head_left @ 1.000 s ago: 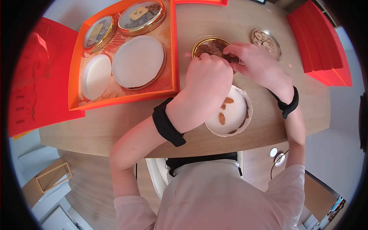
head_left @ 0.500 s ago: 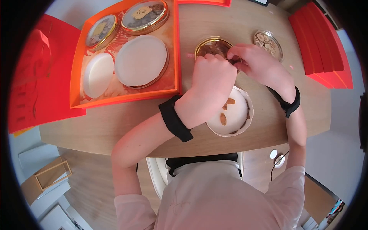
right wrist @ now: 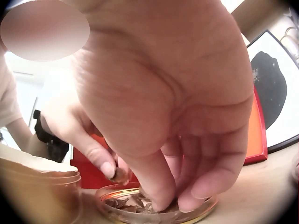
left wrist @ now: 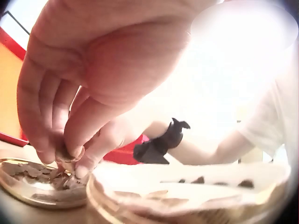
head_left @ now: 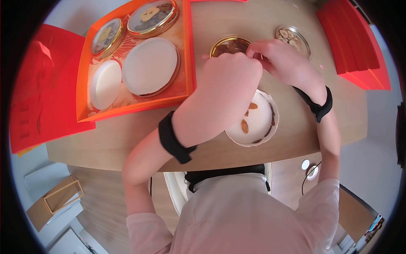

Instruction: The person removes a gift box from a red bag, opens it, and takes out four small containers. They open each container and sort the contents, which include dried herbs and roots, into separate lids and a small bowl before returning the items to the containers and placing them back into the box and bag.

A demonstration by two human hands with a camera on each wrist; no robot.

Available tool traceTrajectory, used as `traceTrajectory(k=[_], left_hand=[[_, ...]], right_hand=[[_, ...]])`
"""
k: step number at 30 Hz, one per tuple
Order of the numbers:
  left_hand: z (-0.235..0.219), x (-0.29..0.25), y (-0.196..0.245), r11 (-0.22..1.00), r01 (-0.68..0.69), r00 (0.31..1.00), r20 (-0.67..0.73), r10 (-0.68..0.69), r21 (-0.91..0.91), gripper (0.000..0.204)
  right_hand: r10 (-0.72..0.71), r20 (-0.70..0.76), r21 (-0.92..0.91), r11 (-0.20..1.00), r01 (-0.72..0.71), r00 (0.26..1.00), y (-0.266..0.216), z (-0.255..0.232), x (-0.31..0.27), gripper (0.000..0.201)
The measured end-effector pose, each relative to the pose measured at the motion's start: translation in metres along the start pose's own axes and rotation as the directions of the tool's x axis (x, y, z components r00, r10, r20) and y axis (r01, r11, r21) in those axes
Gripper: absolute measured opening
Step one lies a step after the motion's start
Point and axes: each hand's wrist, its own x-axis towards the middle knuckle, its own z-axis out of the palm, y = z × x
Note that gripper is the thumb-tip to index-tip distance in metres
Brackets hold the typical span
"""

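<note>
The left hand (head_left: 224, 93) reaches over a round bowl (head_left: 270, 131) with a pale inside and orange-brown pieces (head_left: 245, 126) in it. Its thumb and fingertips pinch a small brown piece (left wrist: 70, 154) above a gold-rimmed dish (left wrist: 51, 203) of brown flakes (left wrist: 32, 172). In the right wrist view the right hand (right wrist: 173, 102) points down, fingertips among the flakes (right wrist: 135, 201); whether they pinch any is hidden. In the head view the right hand (head_left: 292, 63) lies close beside the left, partly over the dish (head_left: 226, 40).
An orange-edged box (head_left: 191, 55) at the left holds two lidded round containers (head_left: 153, 15) (head_left: 108, 37) and two white discs (head_left: 150, 67) (head_left: 105, 84). Pale slices fill a small round dish (head_left: 305, 42) right of the hands. Red boxes (head_left: 349, 40) stand at the far right.
The left wrist and its black band have shifted left and slightly down in the head view. Both hands remain around the gold-rimmed dish, and the whole head view has shifted slightly.
</note>
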Motion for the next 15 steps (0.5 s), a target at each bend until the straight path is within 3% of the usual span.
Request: traceTrajectory(k=[3,6,9,15], left_hand=[[-0.0093,-0.0044,0.0012,0.978,-0.022,1.000,0.000,0.023,-0.205,0.009],[-0.0057,-0.0092,0.0005,0.960,-0.100,0.994,0.007,0.106,-0.261,0.009],[-0.0041,-0.0091,0.0045,0.944,-0.051,0.987,0.130,0.099,-0.327,0.011],[-0.0096,-0.0037,0.0068,0.957,0.018,0.998,0.066,0.002,-0.288,0.014]], right_hand=[[-0.011,-0.001,-0.019,1.000,0.011,1.000,0.0038,0.0018,-0.0011,0.015],[-0.052,-0.065,0.019,0.998,0.053,0.997,0.0042,0.0046,-0.0025,0.015],[-0.032,-0.039,0.011,0.999,0.032,0.999,0.0042,0.0041,-0.0012,0.016],[-0.063,-0.058,0.005,0.998,0.063,0.996,0.0046,0.0032,0.0005,0.014]])
